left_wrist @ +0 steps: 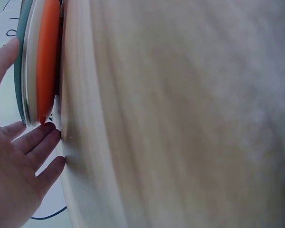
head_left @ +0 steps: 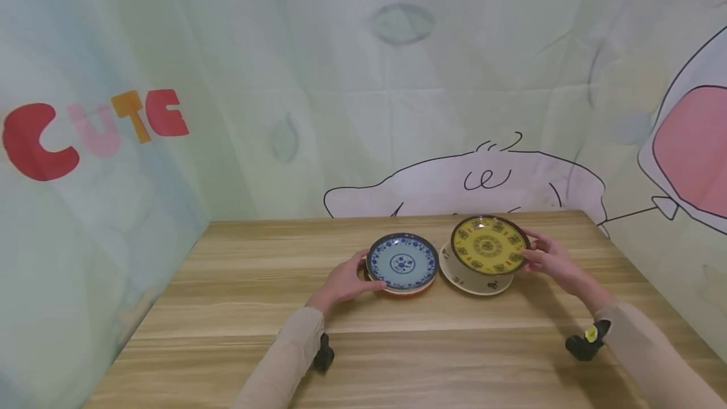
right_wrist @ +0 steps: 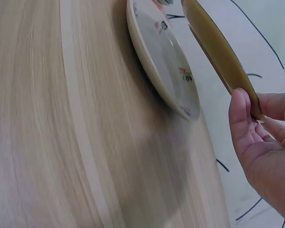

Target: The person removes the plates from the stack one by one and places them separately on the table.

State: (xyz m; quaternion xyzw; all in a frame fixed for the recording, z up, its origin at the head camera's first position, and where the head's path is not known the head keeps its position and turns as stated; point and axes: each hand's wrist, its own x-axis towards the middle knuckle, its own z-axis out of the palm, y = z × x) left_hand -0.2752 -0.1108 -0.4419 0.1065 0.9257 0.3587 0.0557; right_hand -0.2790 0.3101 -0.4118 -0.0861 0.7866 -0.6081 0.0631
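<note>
My right hand point(head_left: 552, 260) grips the right rim of a yellow patterned plate point(head_left: 487, 245) with a dark edge. The right wrist view shows this plate tilted on its side, pinched between thumb and fingers, raised above a white plate point(right_wrist: 162, 57) with small printed figures. Over on the left, a blue-and-white floral plate point(head_left: 402, 262) tops a small stack; its side shows a cream plate point(left_wrist: 32, 71) and an orange plate point(left_wrist: 47, 61) underneath. My left hand point(head_left: 346, 283) rests at the stack's left edge, thumb by the front rim, fingers spread and fairly straight.
The wooden table point(head_left: 255, 308) carries both groups of plates side by side near its far edge. Behind and to the sides hangs a pale printed curtain point(head_left: 295, 112). Dark devices point(head_left: 585, 344) are strapped at the wrists, below the sleeves.
</note>
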